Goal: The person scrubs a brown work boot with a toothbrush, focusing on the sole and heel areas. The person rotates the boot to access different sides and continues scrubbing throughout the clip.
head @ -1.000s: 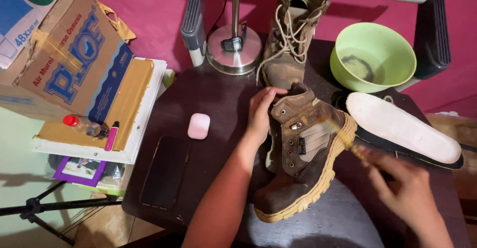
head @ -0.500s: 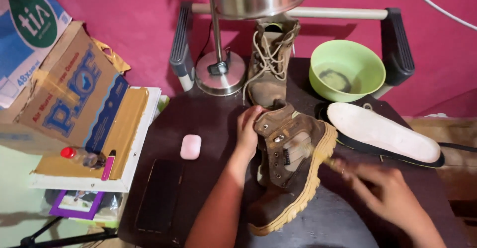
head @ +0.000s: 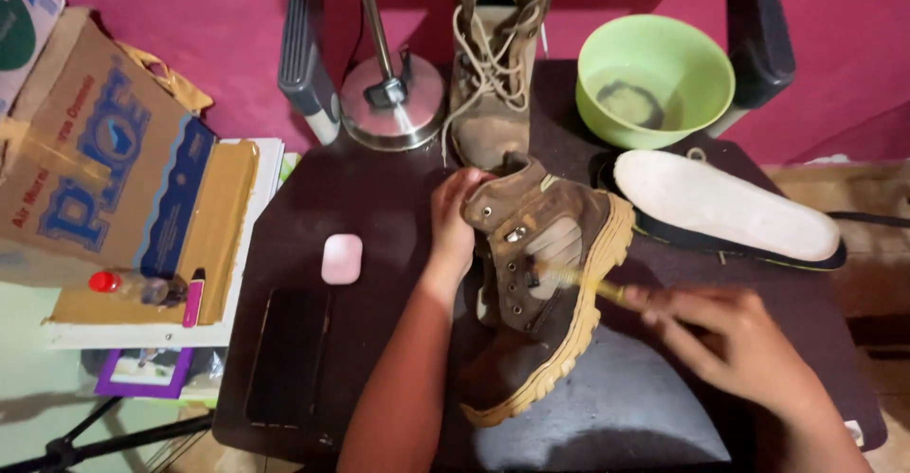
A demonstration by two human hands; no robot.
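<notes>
Table (head: 626, 416) edge runs along the bottom of the view, with a bare dark patch nearest the person, below the boot's toe. Right hand (head: 735, 340) is over the right part of this patch, fingers pinched on a thin brush (head: 588, 283) with a yellowish handle; its blurred tip lies on the boot's side. Boot (head: 540, 283) lies tipped on its side in the middle of the table, toe toward the person, tan sole turned right, brown upper scuffed and dull, metal eyelets showing, laces out. Left hand (head: 455, 222) grips the boot's collar, fingers curled over its upper edge. Left of the forearm lies a dark phone (head: 287, 354) near the table's left edge, and just beyond it a small pink case (head: 341, 259), both apart from the boot, with free tabletop between. Right of the boot, a white insole (head: 725, 206) lies across a dark one, reaching close to the right edge. Farther back, a second boot (head: 493, 75) stands upright, laced, beside a round metal lamp base (head: 393, 103). Green bowl (head: 654, 77) sits at the back right. Off the table's left side, a cardboard box (head: 95, 151) leans over stacked papers.
</notes>
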